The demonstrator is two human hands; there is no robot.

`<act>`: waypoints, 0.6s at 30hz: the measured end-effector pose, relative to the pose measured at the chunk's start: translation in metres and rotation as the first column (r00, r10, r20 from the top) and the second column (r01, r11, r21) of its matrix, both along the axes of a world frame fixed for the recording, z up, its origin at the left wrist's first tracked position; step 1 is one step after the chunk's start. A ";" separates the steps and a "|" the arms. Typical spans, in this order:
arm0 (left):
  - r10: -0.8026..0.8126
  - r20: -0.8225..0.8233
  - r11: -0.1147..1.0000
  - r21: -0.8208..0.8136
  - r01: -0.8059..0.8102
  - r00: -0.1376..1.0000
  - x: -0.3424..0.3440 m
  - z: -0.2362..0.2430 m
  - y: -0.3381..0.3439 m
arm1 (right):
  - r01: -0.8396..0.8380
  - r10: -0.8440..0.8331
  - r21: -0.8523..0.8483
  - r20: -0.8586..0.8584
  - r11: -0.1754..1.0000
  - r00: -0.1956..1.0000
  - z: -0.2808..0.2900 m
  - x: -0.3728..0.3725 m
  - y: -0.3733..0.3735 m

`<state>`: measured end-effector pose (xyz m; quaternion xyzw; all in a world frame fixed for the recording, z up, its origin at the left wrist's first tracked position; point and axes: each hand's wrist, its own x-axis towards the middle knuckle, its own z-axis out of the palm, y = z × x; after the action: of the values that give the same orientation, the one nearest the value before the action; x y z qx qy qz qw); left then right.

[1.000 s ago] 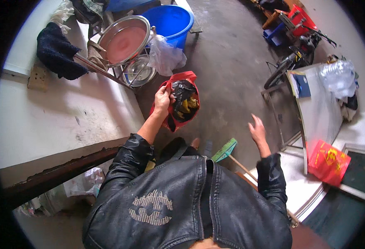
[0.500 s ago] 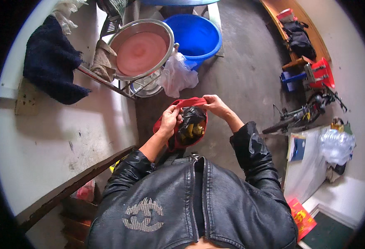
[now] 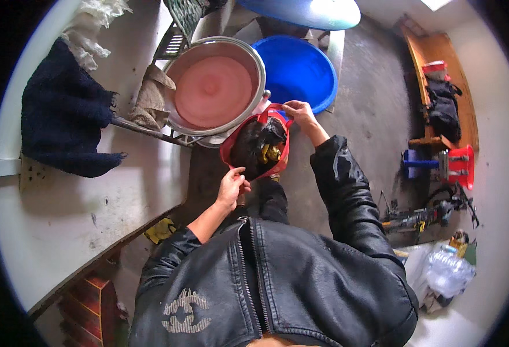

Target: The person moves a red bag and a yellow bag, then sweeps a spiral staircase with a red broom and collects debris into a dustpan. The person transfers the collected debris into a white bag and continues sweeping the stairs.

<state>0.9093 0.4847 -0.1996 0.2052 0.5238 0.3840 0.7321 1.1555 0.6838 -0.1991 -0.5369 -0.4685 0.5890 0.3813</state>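
A red fabric bag (image 3: 227, 151) hangs just below the wire rack, with a black plastic bag (image 3: 249, 147) and crumpled yellow items (image 3: 270, 152) inside. My right hand (image 3: 299, 115) grips its strap at the upper right. My left hand (image 3: 233, 188) is closed on the bag's lower left edge. Beyond it sit a steel basin (image 3: 257, 74) with pink inside and a blue tub (image 3: 294, 69). A pale plastic bag behind the red one is mostly hidden.
Dark (image 3: 63, 110) and beige cloths (image 3: 147, 98) hang at the left by a pale wall (image 3: 92, 214). At the right stand a wooden bench (image 3: 457, 69), red bucket (image 3: 463, 168), bicycle (image 3: 428, 214) and wrapped bottles (image 3: 448, 269). Concrete floor (image 3: 370, 98) lies between.
My right hand has joined my left on the red bag and lifted its strap upward. My left hand has shifted down to the bag's near edge. The view has turned right.
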 end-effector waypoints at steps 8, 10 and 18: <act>0.356 0.019 0.919 -0.188 -0.346 0.934 0.030 -0.022 0.014 | -0.078 0.087 -0.105 0.087 0.991 0.992 -0.066 -0.011 0.107; 0.392 0.022 0.900 -0.216 -0.379 0.920 0.038 -0.036 0.007 | -0.104 0.115 -0.138 0.070 0.985 0.991 -0.092 -0.023 0.117; 0.417 -0.165 0.855 -0.261 -0.448 0.894 0.037 -0.051 -0.002 | -0.149 0.194 -0.131 0.469 0.980 0.862 -0.167 -0.010 0.134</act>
<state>0.9459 0.4827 -0.2509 -0.0087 0.6443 0.4461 0.6211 1.1453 0.8181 -0.3661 -0.6386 -0.5670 0.4901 0.1748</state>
